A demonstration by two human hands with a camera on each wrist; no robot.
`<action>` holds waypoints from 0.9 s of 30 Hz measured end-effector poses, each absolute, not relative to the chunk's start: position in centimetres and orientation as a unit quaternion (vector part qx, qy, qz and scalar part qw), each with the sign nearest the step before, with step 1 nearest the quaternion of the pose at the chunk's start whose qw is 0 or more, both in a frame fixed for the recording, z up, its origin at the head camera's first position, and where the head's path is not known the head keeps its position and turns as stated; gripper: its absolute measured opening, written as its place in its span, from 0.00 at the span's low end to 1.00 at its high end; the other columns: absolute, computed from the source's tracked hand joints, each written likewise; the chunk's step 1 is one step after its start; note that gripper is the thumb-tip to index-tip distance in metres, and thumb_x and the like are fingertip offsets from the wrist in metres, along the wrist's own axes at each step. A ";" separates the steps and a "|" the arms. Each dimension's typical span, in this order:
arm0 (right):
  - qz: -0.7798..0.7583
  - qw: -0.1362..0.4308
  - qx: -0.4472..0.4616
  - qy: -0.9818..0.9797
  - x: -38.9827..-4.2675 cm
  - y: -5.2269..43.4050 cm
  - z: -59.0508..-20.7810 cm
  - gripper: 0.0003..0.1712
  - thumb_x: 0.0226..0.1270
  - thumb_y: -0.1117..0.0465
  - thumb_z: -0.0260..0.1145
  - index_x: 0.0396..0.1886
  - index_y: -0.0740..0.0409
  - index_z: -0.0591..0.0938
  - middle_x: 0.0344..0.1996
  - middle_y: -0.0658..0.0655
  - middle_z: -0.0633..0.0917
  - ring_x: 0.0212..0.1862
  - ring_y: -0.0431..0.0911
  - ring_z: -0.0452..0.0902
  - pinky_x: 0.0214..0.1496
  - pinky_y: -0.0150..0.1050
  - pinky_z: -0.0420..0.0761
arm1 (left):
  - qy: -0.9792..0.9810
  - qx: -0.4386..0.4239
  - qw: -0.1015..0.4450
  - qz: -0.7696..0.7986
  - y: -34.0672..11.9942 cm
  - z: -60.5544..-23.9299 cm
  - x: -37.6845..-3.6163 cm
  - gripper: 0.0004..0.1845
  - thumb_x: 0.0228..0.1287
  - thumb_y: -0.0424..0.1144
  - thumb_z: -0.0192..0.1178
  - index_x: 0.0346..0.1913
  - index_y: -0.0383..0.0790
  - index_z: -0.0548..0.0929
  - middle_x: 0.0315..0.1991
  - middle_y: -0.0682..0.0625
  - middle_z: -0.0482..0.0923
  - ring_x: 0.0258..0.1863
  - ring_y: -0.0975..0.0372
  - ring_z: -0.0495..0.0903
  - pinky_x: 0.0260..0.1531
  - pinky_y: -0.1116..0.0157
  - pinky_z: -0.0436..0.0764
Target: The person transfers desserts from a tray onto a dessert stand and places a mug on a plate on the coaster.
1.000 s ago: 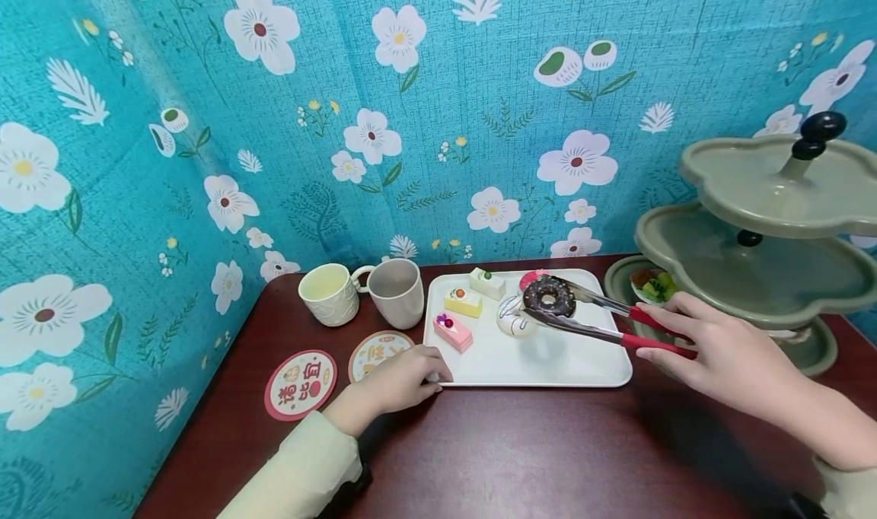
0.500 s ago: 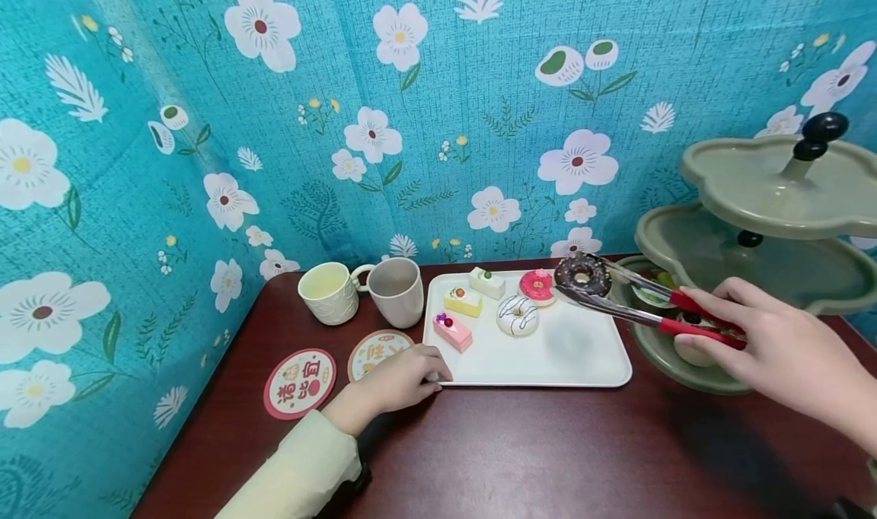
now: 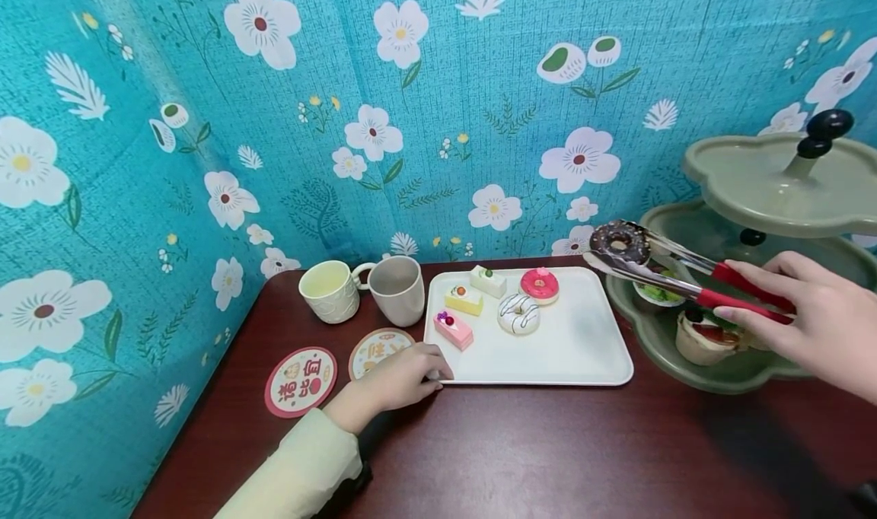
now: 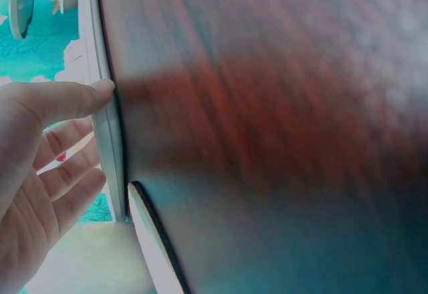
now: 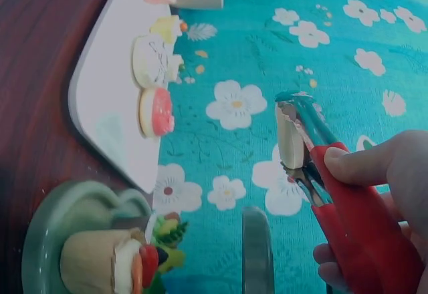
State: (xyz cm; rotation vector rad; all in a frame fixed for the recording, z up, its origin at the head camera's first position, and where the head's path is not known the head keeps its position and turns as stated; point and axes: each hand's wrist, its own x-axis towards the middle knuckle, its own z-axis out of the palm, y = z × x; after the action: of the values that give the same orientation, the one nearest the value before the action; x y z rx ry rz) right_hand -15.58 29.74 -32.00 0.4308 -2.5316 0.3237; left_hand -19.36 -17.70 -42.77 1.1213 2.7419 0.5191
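teal cloth printed with white flowers hangs behind and to the left of a dark reddish wooden table (image 3: 521,450), whose top is smooth and faintly glossy.

the right hand (image 3: 811,325) grips the red handles of a pair of metal tongs (image 3: 685,275), thumb on the upper handle and fingers curled under the lower one. the tong blades are squeezed onto a chocolate donut (image 3: 619,243) with sprinkles, a flat ring held up in the air, off the tray and over the near edge of the stand's bottom tier, just in front of the middle tier. from the right wrist view the donut (image 5: 290,135) shows edge-on between the blades.

the left hand (image 3: 397,378) rests on the table at the near left corner of the white tray (image 3: 582,351). in the left wrist view the thumb (image 4: 73,100) lies straight against the tray's thin rim with the fingers relaxed and spread, clasping nothing.

the tray is a matte, rounded rectangle. on it sit a pink cake slice (image 3: 452,330), a yellow cake slice (image 3: 463,300), a white cake slice (image 3: 488,281), a white-iced donut (image 3: 518,313) with dark stripes and a pink donut (image 3: 539,284).

the sage-green tiered stand (image 3: 754,176) has wavy, cloud-shaped plates and a black knob on top; its bottom tier holds a cupcake (image 3: 699,336) and a small green-topped tart (image 3: 656,292).

left of the tray stand a pale yellow mug (image 3: 330,292) and a grey mug (image 3: 397,291), both with a dull ceramic look, and in front of them lie two round flat coasters (image 3: 301,382) printed in red.
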 end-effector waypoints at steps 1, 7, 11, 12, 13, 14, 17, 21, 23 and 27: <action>0.120 0.277 0.158 -0.940 -15.7 29.9 -32.0 0.66 0.48 0.15 0.46 0.49 0.76 0.84 0.31 0.59 0.74 0.24 0.39 0.60 0.21 0.37 0.61 | 0.910 0.372 0.067 0.172 -17.7 -42.7 -19.4 0.07 0.64 0.28 0.68 0.42 0.42 0.90 0.39 0.54 0.81 0.42 0.63 0.78 0.47 0.66 0.80; 0.129 0.287 0.145 -0.938 -16.1 31.2 -32.3 0.69 0.48 0.15 0.43 0.47 0.81 0.82 0.32 0.65 0.73 0.26 0.49 0.62 0.20 0.37 0.60 | 0.910 0.369 0.071 0.175 -17.6 -42.6 -19.3 0.07 0.65 0.28 0.67 0.42 0.42 0.90 0.39 0.53 0.81 0.41 0.63 0.78 0.47 0.66 0.80; 0.140 0.311 0.143 -0.929 -16.5 32.1 -32.5 0.70 0.50 0.14 0.41 0.45 0.83 0.82 0.30 0.66 0.73 0.27 0.50 0.61 0.21 0.35 0.58 | 0.910 0.367 0.073 0.176 -17.7 -42.6 -19.3 0.07 0.65 0.28 0.67 0.42 0.42 0.90 0.39 0.53 0.81 0.41 0.64 0.78 0.47 0.66 0.80; 0.140 0.317 0.143 -0.927 -16.6 32.3 -32.6 0.70 0.50 0.14 0.40 0.44 0.83 0.82 0.30 0.65 0.72 0.27 0.50 0.61 0.22 0.35 0.57 | 0.911 0.367 0.073 0.176 -17.7 -42.6 -19.3 0.07 0.65 0.28 0.68 0.42 0.42 0.90 0.39 0.54 0.81 0.41 0.64 0.78 0.47 0.66 0.80; 0.142 0.323 0.142 -0.925 -16.6 32.4 -32.6 0.71 0.50 0.14 0.39 0.43 0.83 0.82 0.29 0.65 0.72 0.27 0.50 0.60 0.22 0.34 0.56 | 0.911 0.366 0.073 0.175 -17.7 -42.6 -19.3 0.07 0.65 0.28 0.68 0.42 0.42 0.90 0.39 0.54 0.81 0.41 0.64 0.78 0.47 0.66 0.80; 0.143 0.326 0.140 -0.924 -16.7 32.6 -32.7 0.71 0.51 0.13 0.38 0.42 0.84 0.82 0.29 0.65 0.72 0.27 0.50 0.60 0.24 0.35 0.56 | 0.911 0.366 0.073 0.174 -17.7 -42.6 -19.3 0.07 0.65 0.29 0.68 0.42 0.42 0.90 0.39 0.54 0.81 0.41 0.64 0.78 0.47 0.66 0.80; 0.144 0.333 0.130 -0.923 -16.8 33.0 -32.9 0.74 0.50 0.13 0.36 0.41 0.86 0.81 0.29 0.65 0.71 0.28 0.49 0.58 0.27 0.34 0.54 | 0.912 0.366 0.072 0.173 -17.7 -42.7 -19.3 0.07 0.65 0.29 0.68 0.42 0.42 0.90 0.39 0.54 0.81 0.41 0.64 0.78 0.47 0.66 0.80; 0.155 0.341 0.118 -0.920 -16.9 33.5 -33.2 0.74 0.49 0.12 0.35 0.41 0.87 0.80 0.28 0.64 0.69 0.30 0.39 0.54 0.29 0.32 0.51 | 0.912 0.365 0.072 0.172 -17.7 -42.7 -19.3 0.07 0.65 0.29 0.68 0.42 0.42 0.90 0.39 0.54 0.81 0.41 0.64 0.78 0.47 0.67 0.80; 0.169 0.342 0.112 -0.918 -17.0 33.7 -33.2 0.74 0.48 0.12 0.37 0.41 0.86 0.80 0.28 0.64 0.69 0.31 0.31 0.50 0.30 0.31 0.51 | 0.912 0.364 0.073 0.173 -17.7 -42.6 -19.3 0.07 0.65 0.28 0.68 0.42 0.42 0.90 0.39 0.54 0.81 0.41 0.64 0.78 0.47 0.67 0.80; 0.191 0.327 0.091 -0.921 -17.2 34.0 -33.3 0.74 0.47 0.13 0.38 0.41 0.87 0.79 0.30 0.69 0.70 0.33 0.30 0.54 0.31 0.31 0.53 | 0.913 0.362 0.073 0.172 -17.6 -42.4 -19.2 0.07 0.65 0.28 0.68 0.41 0.42 0.90 0.39 0.54 0.81 0.41 0.64 0.78 0.47 0.67 0.80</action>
State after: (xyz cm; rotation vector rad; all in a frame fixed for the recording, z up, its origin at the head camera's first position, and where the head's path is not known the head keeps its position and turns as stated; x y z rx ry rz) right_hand -17.21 34.01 -33.33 0.2376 -2.4118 0.4993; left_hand -19.21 -17.64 -42.42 1.0870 2.7430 0.5164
